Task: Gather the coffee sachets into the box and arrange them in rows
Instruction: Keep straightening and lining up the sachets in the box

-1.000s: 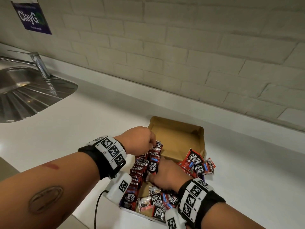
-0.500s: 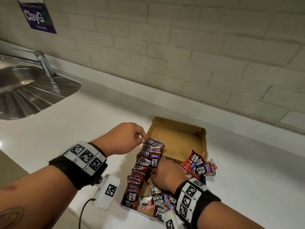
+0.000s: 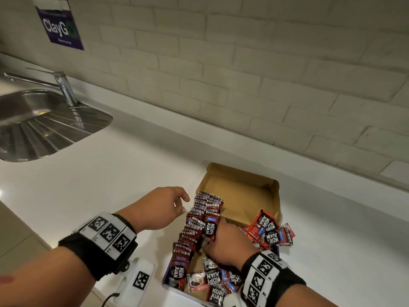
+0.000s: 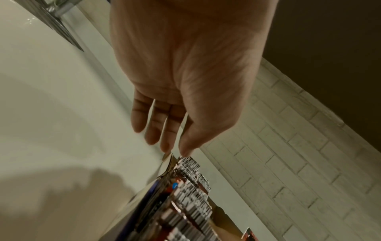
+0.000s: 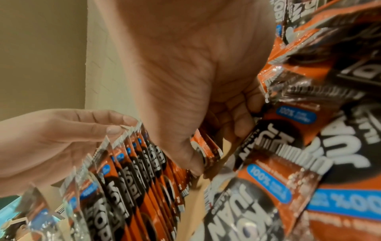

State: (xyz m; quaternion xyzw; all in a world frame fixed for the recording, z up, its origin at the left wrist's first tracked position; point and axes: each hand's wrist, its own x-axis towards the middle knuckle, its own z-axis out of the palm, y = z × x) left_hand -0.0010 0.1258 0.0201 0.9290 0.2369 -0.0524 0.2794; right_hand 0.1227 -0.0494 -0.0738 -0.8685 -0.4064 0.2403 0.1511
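Sachets point(image 3: 200, 220) stand on edge in a row along the left wall of the box point(image 3: 241, 187), and more lie loose in a heap point(image 3: 271, 231) just right of the right hand point(image 3: 223, 244), with others flat at the near end. The left hand point(image 3: 162, 208) hovers beside the far end of the row, its fingers point(image 4: 156, 128) relaxed and slightly spread, holding nothing, the tips just touching or nearly touching the crimped tops. The right hand's fingers point(image 5: 237, 124) curl into the sachets, thumb against the side of the row and a few packets pinched between thumb and fingers. The risk, as I judge it, is the row itself: it leans and has nothing bracing its open right side except that thumb, so pulling the right hand out, or brushing the tops with the left, could fan the packets over into the bare floor of the box. The heap also overhangs the right wall and could spill onto the counter point(image 3: 110, 185) if stirred. The head view shows the whole layout but hides the right fingers under the back of the hand; the right wrist view alone shows the pinch and the left fingertips at the tops; the left wrist view shows that hand's empty palm.
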